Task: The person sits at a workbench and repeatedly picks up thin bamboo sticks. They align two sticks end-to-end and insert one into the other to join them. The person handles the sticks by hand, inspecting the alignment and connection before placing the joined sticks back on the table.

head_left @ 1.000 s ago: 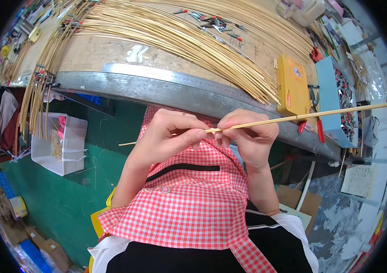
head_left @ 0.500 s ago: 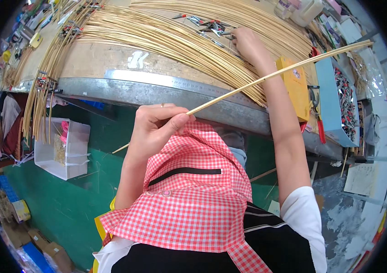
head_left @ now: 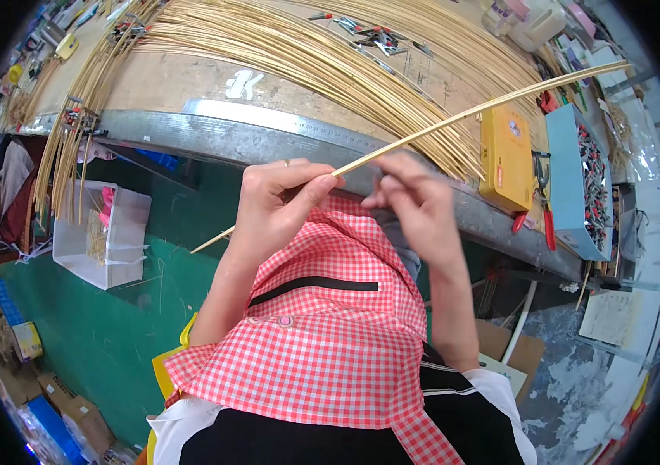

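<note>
Withdrawn from the bench, right hand [head_left: 415, 205] now hangs beside the left over the checked apron [head_left: 322, 310], fingers loosely curled, holding nothing visible; left hand [head_left: 272, 205] pinches bamboo strip [head_left: 485, 108], slanting up-right over the yellow tin [head_left: 506, 159]; bundled strips [head_left: 283, 54] cover the workbench [head_left: 183, 81].

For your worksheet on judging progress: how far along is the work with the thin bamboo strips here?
Done: nothing shows as finished; many pale bamboo strips lie fanned across the wooden workbench.
In hand: the left hand pinches one long thin bamboo strip, which slants up to the right; the right hand is beside it, its grip unclear.
Left: apparently the large fan of strips on the bench, beside a yellow metal tin.
</note>
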A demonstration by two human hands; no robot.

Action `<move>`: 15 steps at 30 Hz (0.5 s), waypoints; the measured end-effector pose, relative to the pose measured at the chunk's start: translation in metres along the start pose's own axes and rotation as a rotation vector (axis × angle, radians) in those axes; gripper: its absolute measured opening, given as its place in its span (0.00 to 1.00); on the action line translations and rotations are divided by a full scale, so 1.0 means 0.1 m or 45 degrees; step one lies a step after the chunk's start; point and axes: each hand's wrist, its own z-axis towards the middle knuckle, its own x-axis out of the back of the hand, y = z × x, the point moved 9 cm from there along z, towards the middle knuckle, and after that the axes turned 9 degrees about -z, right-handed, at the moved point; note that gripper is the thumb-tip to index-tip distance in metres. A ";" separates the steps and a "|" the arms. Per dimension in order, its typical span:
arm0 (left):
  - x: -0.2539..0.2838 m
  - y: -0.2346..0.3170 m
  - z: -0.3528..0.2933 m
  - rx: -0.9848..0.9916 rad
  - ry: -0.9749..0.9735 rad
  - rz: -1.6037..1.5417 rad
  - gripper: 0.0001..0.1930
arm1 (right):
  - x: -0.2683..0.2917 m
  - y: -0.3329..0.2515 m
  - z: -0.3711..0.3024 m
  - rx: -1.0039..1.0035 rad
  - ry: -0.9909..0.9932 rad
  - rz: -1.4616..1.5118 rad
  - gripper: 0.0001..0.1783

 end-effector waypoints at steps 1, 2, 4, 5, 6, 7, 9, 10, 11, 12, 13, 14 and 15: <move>-0.01 0.00 0.01 -0.005 -0.003 -0.005 0.05 | -0.07 -0.01 -0.05 0.049 -0.035 -0.048 0.15; -0.02 0.00 0.01 -0.009 -0.003 0.011 0.05 | -0.12 0.00 -0.11 0.031 -0.014 -0.011 0.15; -0.03 -0.01 0.00 -0.017 -0.001 0.043 0.05 | -0.16 0.04 -0.15 0.029 0.031 0.019 0.14; -0.03 -0.02 0.00 -0.007 0.006 0.038 0.05 | -0.15 0.05 -0.15 0.045 0.059 0.009 0.13; -0.03 -0.03 -0.01 0.004 0.013 0.033 0.05 | -0.13 0.05 -0.15 0.061 0.087 -0.002 0.12; -0.03 -0.04 -0.01 0.014 0.020 0.028 0.05 | -0.12 0.04 -0.16 0.061 0.126 -0.021 0.11; -0.05 -0.04 -0.01 0.006 0.005 0.040 0.05 | -0.09 0.00 -0.16 0.069 0.192 -0.059 0.10; -0.06 -0.04 -0.01 0.001 -0.002 0.046 0.05 | -0.09 -0.01 -0.16 0.083 0.203 -0.074 0.10; -0.07 -0.04 -0.01 -0.007 -0.002 0.039 0.05 | -0.09 -0.03 -0.17 0.099 0.213 -0.092 0.10; -0.08 -0.04 -0.02 -0.015 -0.003 0.032 0.05 | -0.10 -0.05 -0.17 0.115 0.224 -0.109 0.10; -0.09 -0.04 -0.03 -0.022 -0.003 0.026 0.04 | -0.10 -0.04 -0.18 0.112 0.231 -0.107 0.10; -0.11 -0.04 -0.03 -0.033 -0.012 0.029 0.05 | -0.10 -0.03 -0.19 0.110 0.239 -0.105 0.10; -0.12 -0.04 -0.03 -0.044 -0.021 0.032 0.05 | -0.10 -0.01 -0.20 0.107 0.247 -0.103 0.09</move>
